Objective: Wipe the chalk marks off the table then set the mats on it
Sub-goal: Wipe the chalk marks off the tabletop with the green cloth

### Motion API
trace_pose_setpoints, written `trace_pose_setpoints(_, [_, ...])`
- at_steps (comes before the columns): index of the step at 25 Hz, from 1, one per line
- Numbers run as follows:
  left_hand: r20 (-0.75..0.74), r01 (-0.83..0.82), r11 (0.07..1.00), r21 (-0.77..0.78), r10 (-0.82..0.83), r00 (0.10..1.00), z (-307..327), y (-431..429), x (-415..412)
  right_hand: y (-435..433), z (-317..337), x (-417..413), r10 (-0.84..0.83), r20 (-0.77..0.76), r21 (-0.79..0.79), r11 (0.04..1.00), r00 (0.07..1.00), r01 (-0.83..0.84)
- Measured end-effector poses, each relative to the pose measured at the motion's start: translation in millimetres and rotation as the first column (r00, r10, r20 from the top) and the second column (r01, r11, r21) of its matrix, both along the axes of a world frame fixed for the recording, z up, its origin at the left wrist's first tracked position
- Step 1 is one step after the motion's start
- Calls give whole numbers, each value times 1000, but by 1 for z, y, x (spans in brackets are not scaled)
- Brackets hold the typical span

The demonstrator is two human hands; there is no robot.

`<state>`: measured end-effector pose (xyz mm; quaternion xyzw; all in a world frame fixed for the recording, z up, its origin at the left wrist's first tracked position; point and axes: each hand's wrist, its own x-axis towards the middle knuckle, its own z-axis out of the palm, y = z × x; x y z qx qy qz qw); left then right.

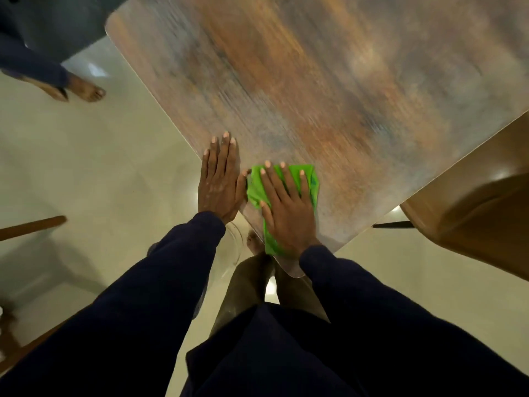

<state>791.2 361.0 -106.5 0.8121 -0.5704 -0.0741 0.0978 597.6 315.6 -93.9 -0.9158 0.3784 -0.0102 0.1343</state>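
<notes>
The cloth [254,188] lies on the table [315,96] at its near corner, under the right hand [286,209]. The left hand [219,181] rests flat on the table's left edge, just beside the cloth. A chair [472,216] stands right of the table.

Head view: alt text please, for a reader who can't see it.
The right hand presses a green cloth flat on the near corner of a wood-patterned table, while the left hand lies flat on the table edge beside it. Its top is motion-blurred. A chair stands at right.
</notes>
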Motion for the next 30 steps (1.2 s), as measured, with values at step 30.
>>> trace_pose_setpoints(30, [60,97,994,-53,-94,994,-12,-144,267,-155,-5,209,-304,-26,-102,949,952,300])
